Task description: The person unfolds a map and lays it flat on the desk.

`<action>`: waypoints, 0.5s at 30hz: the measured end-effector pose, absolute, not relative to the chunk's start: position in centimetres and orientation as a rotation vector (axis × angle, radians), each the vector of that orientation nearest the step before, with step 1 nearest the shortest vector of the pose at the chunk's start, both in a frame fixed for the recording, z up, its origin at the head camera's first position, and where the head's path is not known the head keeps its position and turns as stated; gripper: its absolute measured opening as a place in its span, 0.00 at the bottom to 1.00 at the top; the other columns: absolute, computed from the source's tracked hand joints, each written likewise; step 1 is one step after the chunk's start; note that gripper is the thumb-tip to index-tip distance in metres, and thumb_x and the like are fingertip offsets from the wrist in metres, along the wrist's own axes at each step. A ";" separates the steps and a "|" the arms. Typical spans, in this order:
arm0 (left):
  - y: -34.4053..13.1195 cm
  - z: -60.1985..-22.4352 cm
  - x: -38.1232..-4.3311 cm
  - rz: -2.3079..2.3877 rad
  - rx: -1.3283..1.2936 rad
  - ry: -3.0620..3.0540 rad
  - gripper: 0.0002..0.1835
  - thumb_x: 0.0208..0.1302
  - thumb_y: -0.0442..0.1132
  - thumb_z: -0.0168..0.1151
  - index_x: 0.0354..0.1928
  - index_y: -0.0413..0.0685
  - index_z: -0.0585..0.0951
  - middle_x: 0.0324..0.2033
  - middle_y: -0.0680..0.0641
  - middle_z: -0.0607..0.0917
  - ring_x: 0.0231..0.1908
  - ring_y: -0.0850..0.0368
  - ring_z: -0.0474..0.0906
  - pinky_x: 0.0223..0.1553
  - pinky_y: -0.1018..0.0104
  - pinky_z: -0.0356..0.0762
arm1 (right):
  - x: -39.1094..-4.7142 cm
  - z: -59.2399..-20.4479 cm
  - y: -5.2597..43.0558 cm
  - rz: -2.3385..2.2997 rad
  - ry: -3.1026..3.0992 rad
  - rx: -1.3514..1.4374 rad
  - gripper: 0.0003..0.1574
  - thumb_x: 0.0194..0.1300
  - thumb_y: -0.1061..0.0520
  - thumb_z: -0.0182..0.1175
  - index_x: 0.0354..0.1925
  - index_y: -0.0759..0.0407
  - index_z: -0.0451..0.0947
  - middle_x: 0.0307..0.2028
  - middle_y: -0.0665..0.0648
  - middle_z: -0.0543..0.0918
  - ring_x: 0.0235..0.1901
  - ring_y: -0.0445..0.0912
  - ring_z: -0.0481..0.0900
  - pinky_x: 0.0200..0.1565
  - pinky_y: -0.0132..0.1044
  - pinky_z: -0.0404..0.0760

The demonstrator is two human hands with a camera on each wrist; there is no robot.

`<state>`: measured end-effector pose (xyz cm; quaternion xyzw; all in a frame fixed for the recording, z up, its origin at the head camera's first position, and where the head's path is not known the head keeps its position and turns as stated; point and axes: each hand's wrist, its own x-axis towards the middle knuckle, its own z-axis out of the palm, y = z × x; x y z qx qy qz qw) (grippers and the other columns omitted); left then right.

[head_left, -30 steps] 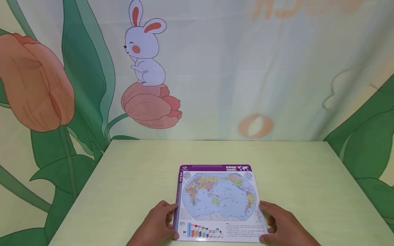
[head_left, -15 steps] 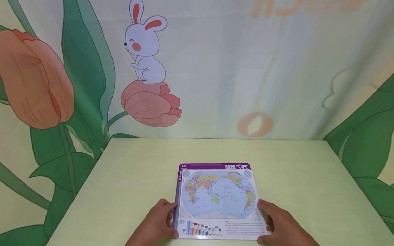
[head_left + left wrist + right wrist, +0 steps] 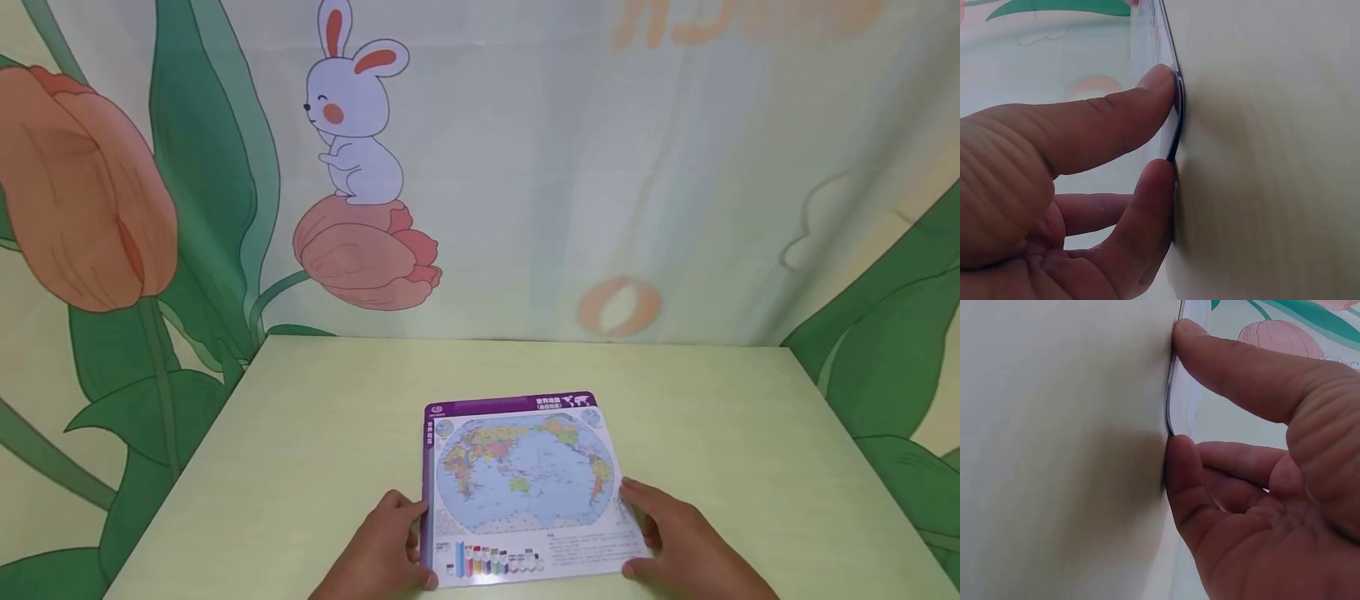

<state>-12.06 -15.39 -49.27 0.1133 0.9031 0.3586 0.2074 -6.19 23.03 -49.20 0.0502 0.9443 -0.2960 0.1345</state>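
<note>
A thin world map board with a purple border lies on the pale table, turned slightly counterclockwise in the head view. My left hand grips its left edge near the lower corner. On the opposite side, my right hand holds the right edge. In the left wrist view, the left thumb is on the corner of the board and a fingertip meets its dark rim lower down. The right wrist view has the right thumb and a finger at the rim of the board. The underside is hidden.
The pale table reaches back to a hanging cloth. Printed on that backdrop are a white rabbit, pink tulips and green leaves.
The map board has turned a little counterclockwise, its upper edge now slanting and shifted left. My right hand has moved slightly up and left with it; the left hand has barely moved.
</note>
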 end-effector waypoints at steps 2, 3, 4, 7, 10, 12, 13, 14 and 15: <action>-15.4 -49.3 -12.3 1.001 0.295 2.490 0.51 0.44 0.34 0.88 0.71 0.30 0.74 0.44 0.46 0.73 0.39 0.54 0.74 0.37 0.68 0.75 | -6.0 -49.1 23.0 -0.848 2.762 0.135 0.62 0.48 0.53 0.86 0.78 0.54 0.68 0.36 0.48 0.74 0.38 0.42 0.72 0.38 0.31 0.69; -15.3 -49.3 -12.4 1.002 0.281 2.476 0.51 0.44 0.35 0.88 0.72 0.31 0.73 0.44 0.46 0.72 0.39 0.54 0.74 0.37 0.68 0.76 | -5.9 -49.1 23.0 -0.844 2.774 0.126 0.61 0.48 0.54 0.85 0.77 0.54 0.69 0.37 0.48 0.74 0.39 0.42 0.73 0.39 0.31 0.70; -15.4 -49.4 -12.4 1.003 0.272 2.464 0.51 0.44 0.34 0.88 0.72 0.31 0.73 0.44 0.46 0.72 0.39 0.53 0.74 0.36 0.67 0.76 | -5.8 -49.1 23.0 -0.843 2.789 0.106 0.60 0.49 0.54 0.85 0.77 0.55 0.69 0.38 0.47 0.75 0.40 0.42 0.72 0.39 0.30 0.70; -15.5 -49.7 -12.6 0.996 0.290 2.445 0.50 0.44 0.34 0.88 0.71 0.30 0.74 0.43 0.45 0.71 0.38 0.53 0.73 0.36 0.67 0.75 | -5.6 -49.0 22.9 -0.824 2.822 0.081 0.59 0.50 0.53 0.85 0.77 0.55 0.70 0.46 0.45 0.79 0.43 0.41 0.73 0.42 0.29 0.72; -15.8 -50.0 -12.8 0.994 0.348 2.431 0.49 0.44 0.34 0.88 0.70 0.29 0.75 0.42 0.45 0.70 0.38 0.53 0.72 0.35 0.66 0.73 | -5.3 -48.9 22.7 -0.787 2.852 0.065 0.58 0.50 0.52 0.85 0.76 0.56 0.71 0.61 0.46 0.82 0.44 0.41 0.73 0.44 0.29 0.74; -15.9 -50.2 -13.0 0.997 0.388 2.418 0.48 0.44 0.35 0.88 0.69 0.29 0.75 0.42 0.45 0.69 0.38 0.52 0.72 0.36 0.66 0.72 | -5.1 -48.8 22.7 -0.766 2.880 0.050 0.57 0.51 0.52 0.84 0.75 0.57 0.72 0.68 0.48 0.80 0.44 0.40 0.73 0.45 0.28 0.74; -16.0 -50.3 -13.0 1.002 0.413 2.413 0.47 0.44 0.35 0.88 0.69 0.30 0.76 0.41 0.45 0.69 0.38 0.52 0.71 0.35 0.67 0.71 | -5.0 -48.8 22.6 -0.759 2.895 0.035 0.56 0.51 0.53 0.84 0.75 0.57 0.72 0.68 0.49 0.79 0.44 0.39 0.73 0.46 0.28 0.74; -16.1 -50.4 -13.1 1.004 0.432 2.405 0.46 0.45 0.34 0.88 0.68 0.30 0.77 0.41 0.45 0.69 0.38 0.52 0.71 0.35 0.67 0.71 | -4.9 -48.8 22.7 -0.756 2.911 0.013 0.55 0.52 0.53 0.84 0.75 0.58 0.72 0.68 0.50 0.79 0.44 0.39 0.73 0.46 0.28 0.74; -16.1 -50.5 -13.2 1.006 0.442 2.396 0.46 0.45 0.35 0.88 0.68 0.30 0.77 0.41 0.45 0.69 0.38 0.52 0.71 0.35 0.67 0.70 | -4.8 -48.8 22.7 -0.759 2.928 -0.013 0.55 0.52 0.53 0.84 0.74 0.59 0.72 0.67 0.50 0.80 0.43 0.38 0.73 0.46 0.29 0.74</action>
